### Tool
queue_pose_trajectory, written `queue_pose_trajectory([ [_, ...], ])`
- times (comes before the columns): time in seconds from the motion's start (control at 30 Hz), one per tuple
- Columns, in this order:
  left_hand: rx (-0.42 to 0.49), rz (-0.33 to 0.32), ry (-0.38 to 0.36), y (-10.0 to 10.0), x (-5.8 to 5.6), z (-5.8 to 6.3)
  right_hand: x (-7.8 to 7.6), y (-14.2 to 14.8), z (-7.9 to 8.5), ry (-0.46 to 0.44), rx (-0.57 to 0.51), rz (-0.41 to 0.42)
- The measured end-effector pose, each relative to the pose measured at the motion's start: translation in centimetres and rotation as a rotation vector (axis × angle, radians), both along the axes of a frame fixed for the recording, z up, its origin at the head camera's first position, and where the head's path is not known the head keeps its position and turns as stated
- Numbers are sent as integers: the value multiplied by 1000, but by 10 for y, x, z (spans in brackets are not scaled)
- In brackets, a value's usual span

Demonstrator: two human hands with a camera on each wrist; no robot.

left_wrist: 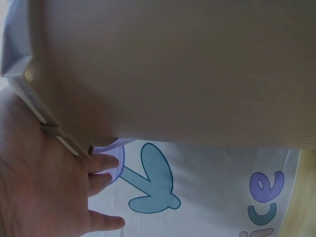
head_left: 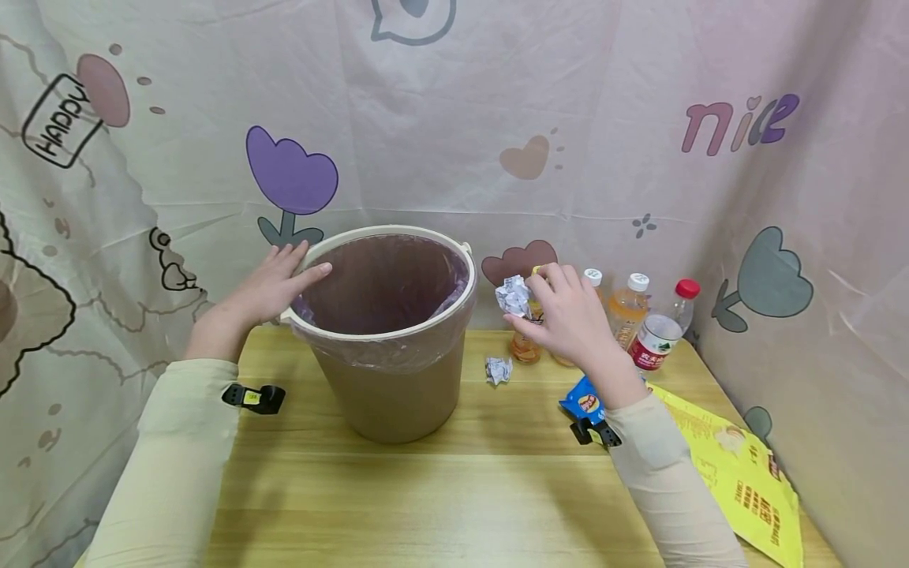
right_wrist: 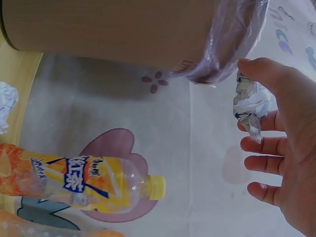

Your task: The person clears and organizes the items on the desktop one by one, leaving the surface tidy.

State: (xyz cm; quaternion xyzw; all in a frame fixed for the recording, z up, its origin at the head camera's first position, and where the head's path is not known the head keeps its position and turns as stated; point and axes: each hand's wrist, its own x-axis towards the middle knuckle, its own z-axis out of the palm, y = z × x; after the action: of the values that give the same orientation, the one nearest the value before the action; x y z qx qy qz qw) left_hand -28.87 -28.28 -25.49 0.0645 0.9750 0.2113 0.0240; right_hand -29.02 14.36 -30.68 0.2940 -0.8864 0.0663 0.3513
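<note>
A beige trash bin (head_left: 398, 386) with a clear plastic liner (head_left: 412, 356) stands upright on the wooden table. My left hand (head_left: 273, 282) rests on the left side of its rim, thumb over the edge and fingers extended; in the left wrist view the palm (left_wrist: 44, 182) lies against the rim. To the right of the bin, my right hand (head_left: 571, 319) pinches a crumpled paper ball (head_left: 514, 296) between thumb and forefinger, raised above the table. The right wrist view shows this paper ball (right_wrist: 251, 103) with the other fingers loosely bent. A second paper ball (head_left: 499, 370) lies on the table below.
Behind the right hand stand several drink bottles, including a yellow-capped tea bottle (right_wrist: 89, 180), an orange drink (head_left: 628, 304) and a red-capped water bottle (head_left: 660, 327). A blue snack bag (head_left: 585, 400) and a large yellow bag (head_left: 742, 481) lie on the right. A printed curtain (head_left: 440, 118) hangs behind.
</note>
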Motion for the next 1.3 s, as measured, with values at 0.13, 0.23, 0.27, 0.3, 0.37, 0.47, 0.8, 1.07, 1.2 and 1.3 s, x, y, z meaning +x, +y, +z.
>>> queue_pose_trajectory([
  [0.13,-3,0,2,0,0,0,-1,-4,8,17,-10,8],
  [0.23,-4,-2,4,0,0,0,-1,-7,13,33,-16,17],
  [0.27,-3,-2,5,0,0,0,-1,-9,15,36,-18,22],
  [0.3,-3,-2,5,0,0,0,-1,-10,17,41,-21,28],
  [0.37,-3,-2,5,0,0,0,-2,-12,20,43,-23,36],
  [0.47,-1,-2,4,0,0,0,-3,-15,25,39,-25,42],
  [0.8,-4,-3,4,0,0,0,-7,-28,42,63,-27,60],
  [1.07,-2,-3,4,-1,0,0,-6,-44,56,74,-12,73],
  [1.2,-4,-3,5,-1,0,0,-7,-51,61,73,-11,92],
  [1.3,-1,-2,4,-1,0,-1,-7,-56,63,69,-8,104],
])
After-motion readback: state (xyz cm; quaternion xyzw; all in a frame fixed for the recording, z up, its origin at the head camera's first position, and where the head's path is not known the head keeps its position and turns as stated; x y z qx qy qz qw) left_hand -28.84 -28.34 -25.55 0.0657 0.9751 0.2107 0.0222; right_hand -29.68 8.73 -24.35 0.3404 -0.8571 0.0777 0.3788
